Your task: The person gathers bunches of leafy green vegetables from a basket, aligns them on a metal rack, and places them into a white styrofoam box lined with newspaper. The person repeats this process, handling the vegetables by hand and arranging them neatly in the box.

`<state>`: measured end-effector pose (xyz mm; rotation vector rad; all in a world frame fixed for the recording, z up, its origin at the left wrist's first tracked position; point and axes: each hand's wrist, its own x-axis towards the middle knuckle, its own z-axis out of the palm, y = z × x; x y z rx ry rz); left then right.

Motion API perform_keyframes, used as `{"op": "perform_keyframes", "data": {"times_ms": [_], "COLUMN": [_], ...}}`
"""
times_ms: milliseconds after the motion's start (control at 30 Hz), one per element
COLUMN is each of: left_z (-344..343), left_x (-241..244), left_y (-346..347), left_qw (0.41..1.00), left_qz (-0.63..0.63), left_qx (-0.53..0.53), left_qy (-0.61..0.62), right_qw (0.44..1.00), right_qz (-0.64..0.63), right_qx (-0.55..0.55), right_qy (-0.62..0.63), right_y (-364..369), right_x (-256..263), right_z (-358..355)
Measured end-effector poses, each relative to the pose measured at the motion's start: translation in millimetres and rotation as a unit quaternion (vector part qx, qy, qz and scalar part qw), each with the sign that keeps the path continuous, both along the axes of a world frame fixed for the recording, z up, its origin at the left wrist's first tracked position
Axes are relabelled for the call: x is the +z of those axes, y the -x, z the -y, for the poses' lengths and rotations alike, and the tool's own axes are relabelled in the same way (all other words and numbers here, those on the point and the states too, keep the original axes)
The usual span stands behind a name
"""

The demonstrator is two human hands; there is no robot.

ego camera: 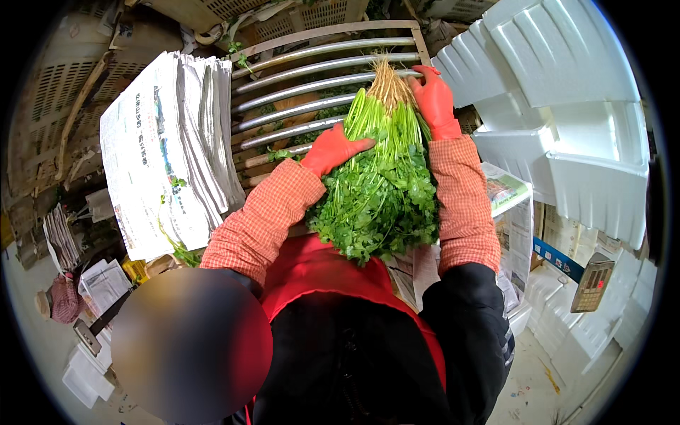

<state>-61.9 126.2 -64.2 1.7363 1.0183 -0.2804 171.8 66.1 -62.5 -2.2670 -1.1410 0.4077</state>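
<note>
A large bunch of rooted leafy herbs (380,196), coriander by its look, lies on a slatted metal rack (297,71). Its pale roots (390,87) point away from me and its leaves hang towards my red apron (324,271). My left hand (336,150), in an orange-red rubber glove, grips the bunch's left side. Its thumb rests across the stems, and some fingers are hidden. On the right, my right hand (436,101), gloved alike, is beside the roots and upper stems. Its thumb and fingers are apart, with the fingertips near the rack's bars.
A thick stack of newspapers (143,159) lies left of the rack, with a loose herb sprig (178,247) at its near edge. White foam boxes (563,64) are piled at the right, near a calculator-like keypad (592,284). Perforated plastic crates (58,106) stand at the left.
</note>
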Motion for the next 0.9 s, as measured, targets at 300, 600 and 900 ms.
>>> {"op": "perform_keyframes", "data": {"times_ms": [300,600,900], "left_z": [11.3,-63.0,-47.9], "left_x": [7.4,-26.3,-1.0], "left_y": [-3.5,-19.9,-34.8], "left_qw": [0.999,0.95,0.938], "left_qz": [0.003,0.024,0.024], "left_qx": [-0.032,-0.266,-0.34], "left_qy": [-0.031,0.162,0.068], "right_qw": [0.957,0.874,0.768], "right_qz": [-0.05,0.131,-0.165], "right_qx": [0.208,0.464,0.472], "right_qy": [0.194,-0.066,-0.4], "right_y": [39.0,163.6,193.7], "right_x": [15.5,84.4,210.4], "right_z": [-55.2,45.6,69.6]}}
